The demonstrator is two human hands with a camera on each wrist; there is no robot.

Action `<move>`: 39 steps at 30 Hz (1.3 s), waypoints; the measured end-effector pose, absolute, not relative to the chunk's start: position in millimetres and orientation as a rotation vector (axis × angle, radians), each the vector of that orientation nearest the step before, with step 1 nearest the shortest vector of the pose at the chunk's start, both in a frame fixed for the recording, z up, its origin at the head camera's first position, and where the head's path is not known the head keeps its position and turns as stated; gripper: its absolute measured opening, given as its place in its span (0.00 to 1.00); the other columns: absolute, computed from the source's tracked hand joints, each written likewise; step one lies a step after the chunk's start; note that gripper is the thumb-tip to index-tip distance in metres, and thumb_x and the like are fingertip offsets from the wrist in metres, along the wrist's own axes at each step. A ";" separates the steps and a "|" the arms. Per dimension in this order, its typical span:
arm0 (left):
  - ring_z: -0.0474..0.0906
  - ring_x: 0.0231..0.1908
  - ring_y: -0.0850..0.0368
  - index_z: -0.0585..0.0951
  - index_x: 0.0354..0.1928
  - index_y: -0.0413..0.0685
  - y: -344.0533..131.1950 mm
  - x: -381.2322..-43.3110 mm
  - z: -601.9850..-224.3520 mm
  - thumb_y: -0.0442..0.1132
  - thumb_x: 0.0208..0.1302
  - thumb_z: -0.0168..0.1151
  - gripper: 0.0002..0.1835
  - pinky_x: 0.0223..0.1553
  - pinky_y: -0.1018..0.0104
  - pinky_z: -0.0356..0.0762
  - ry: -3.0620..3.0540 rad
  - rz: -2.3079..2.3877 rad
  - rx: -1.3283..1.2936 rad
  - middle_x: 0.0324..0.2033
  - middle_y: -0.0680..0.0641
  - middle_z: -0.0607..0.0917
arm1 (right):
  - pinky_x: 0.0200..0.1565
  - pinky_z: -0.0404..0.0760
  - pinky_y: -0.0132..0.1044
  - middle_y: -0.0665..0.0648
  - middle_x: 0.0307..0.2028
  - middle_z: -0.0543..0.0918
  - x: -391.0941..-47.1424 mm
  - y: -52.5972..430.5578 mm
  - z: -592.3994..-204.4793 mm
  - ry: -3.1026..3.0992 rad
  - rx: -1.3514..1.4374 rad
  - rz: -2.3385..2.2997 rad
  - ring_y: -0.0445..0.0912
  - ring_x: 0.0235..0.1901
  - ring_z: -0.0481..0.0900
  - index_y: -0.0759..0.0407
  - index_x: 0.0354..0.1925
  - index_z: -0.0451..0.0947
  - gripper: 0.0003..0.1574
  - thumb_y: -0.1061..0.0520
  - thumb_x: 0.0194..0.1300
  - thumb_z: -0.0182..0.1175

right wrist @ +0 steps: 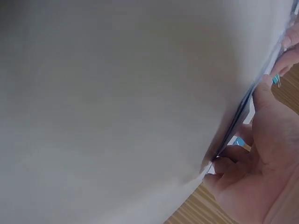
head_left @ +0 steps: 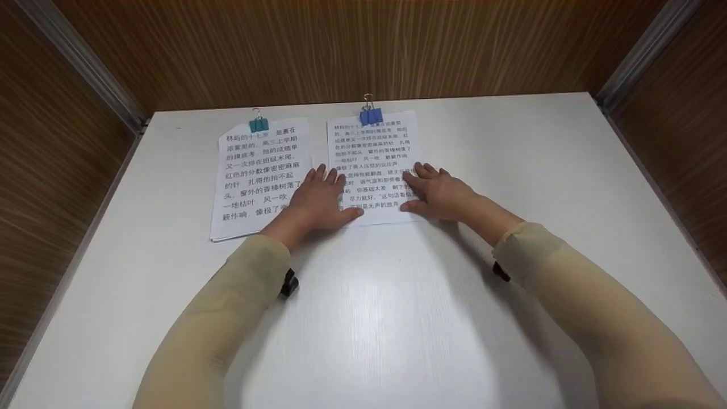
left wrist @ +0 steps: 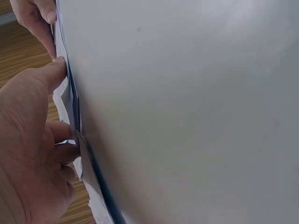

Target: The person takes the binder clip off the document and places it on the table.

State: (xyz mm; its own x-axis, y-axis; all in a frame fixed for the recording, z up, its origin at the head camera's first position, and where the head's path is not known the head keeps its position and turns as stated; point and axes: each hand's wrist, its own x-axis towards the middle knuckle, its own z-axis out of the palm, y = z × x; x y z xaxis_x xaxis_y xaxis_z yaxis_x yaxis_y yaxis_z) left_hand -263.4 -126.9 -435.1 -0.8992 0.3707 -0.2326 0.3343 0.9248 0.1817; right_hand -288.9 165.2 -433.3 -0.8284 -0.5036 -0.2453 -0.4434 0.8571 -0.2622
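1. Left sheaf (head_left: 258,182): flat white paper, large printed Chinese characters, held by a teal binder clip (head_left: 259,124) at its far edge.
2. Left hand (head_left: 318,199): fingers straight, lying flat across both sheaves.
3. Right sheaf (head_left: 375,153): smaller print, blue binder clip (head_left: 371,116).
4. Right hand (head_left: 440,193): flat, pressing its near right part on the smooth white table (head_left: 511,147).

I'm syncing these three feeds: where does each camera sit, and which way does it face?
Head: worn on the head, looks forward and down at the table, two clipped paper stacks, both forearms.
Left wrist: low beside the left hand, along the paper edge.
Right wrist: beside the right hand, likewise.
Shared: both wrist views show the other hand's fingertips too.
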 end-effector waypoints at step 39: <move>0.42 0.83 0.37 0.56 0.83 0.35 -123.4 -260.6 -436.9 0.72 0.72 0.49 0.55 0.82 0.51 0.35 2.805 0.148 0.554 0.82 0.34 0.54 | 0.80 0.47 0.61 0.65 0.83 0.53 -287.1 168.9 -441.0 2.750 -0.712 -0.306 0.62 0.82 0.49 0.53 0.84 0.57 0.55 0.30 0.73 0.62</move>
